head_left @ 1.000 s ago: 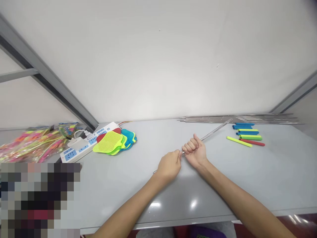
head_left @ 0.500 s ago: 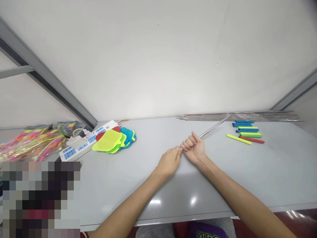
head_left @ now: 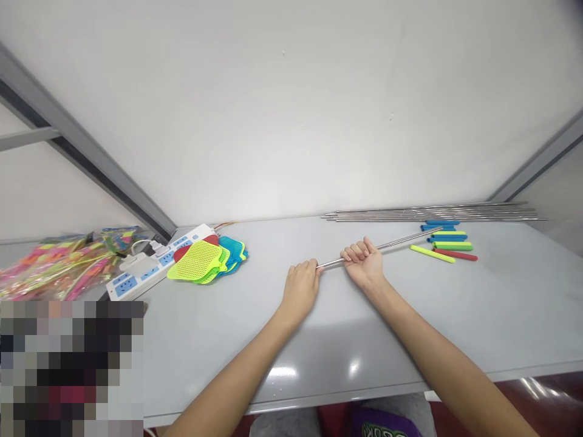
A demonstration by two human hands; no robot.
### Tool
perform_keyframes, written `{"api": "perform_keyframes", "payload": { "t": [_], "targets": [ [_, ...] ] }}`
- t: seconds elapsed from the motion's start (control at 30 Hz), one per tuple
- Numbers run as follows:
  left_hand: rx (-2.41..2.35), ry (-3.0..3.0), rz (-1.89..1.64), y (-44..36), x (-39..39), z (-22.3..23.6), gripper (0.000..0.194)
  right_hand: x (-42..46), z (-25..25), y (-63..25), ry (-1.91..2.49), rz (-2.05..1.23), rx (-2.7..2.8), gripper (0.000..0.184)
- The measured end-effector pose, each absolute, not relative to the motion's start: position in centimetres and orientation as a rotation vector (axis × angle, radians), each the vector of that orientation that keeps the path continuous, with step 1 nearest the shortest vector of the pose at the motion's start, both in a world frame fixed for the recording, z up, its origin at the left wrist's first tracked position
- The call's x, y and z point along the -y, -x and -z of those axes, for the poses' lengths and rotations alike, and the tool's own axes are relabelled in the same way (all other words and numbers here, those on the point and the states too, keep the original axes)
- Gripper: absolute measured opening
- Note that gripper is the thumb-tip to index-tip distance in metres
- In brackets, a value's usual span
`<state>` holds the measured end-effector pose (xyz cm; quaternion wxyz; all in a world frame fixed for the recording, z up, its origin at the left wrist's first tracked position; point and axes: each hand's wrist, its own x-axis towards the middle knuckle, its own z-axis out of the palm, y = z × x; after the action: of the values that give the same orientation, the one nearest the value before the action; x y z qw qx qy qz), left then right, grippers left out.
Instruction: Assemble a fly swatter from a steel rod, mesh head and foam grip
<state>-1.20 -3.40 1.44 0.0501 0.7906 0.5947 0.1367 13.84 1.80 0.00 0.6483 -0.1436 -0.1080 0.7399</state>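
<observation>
Spreads left hand and right hand farther apart than 0.5 s ago, baring a stretch of metal rod between closed fists; also swings the rod flatter, bringing its far tip from the bundled rods to above the short tubes in view.

At far left, shows plastic-wrapped pieces in pink, orange and yellow, above a pixelated patch. Next, on the grey tabletop, a slanted white power strip bearing a white adapter. Partly over the strip, an overlapping pile of mesh paddles in red, yellow-green and blue.

Well right of the pile, grips the rod in the left hand, knuckles up, hiding its near end. Farther along, grips it in the right hand, inner wrist toward the camera, fingers curled round, thumb extended. Cannot tell whether touching tubes at the tip.

Behind, along the wall, bundled rods lying lengthwise. In front, blue, yellow and green tubes, plus 1 red tube.
</observation>
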Motion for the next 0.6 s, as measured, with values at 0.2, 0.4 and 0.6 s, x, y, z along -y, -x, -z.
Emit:
{"api": "perform_keyframes", "payload": {
  "t": [0.2,0.4,0.6],
  "targets": [
    [-1.769,-2.43,-0.404,1.24,2.87,-0.83,0.034,-1.81,-0.19,-13.97,0.361,-1.677,0.266,0.041],
    [-1.778,-2.385,-0.334,1.05,3.02,-1.09,0.036,-1.94,0.1,-14.01,0.357,-1.676,0.271,0.042],
    [-1.802,-2.306,-0.218,0.9,3.69,-1.72,0.035,-1.78,0.26,-13.81,0.354,-1.696,0.302,0.043]
  ]
}}
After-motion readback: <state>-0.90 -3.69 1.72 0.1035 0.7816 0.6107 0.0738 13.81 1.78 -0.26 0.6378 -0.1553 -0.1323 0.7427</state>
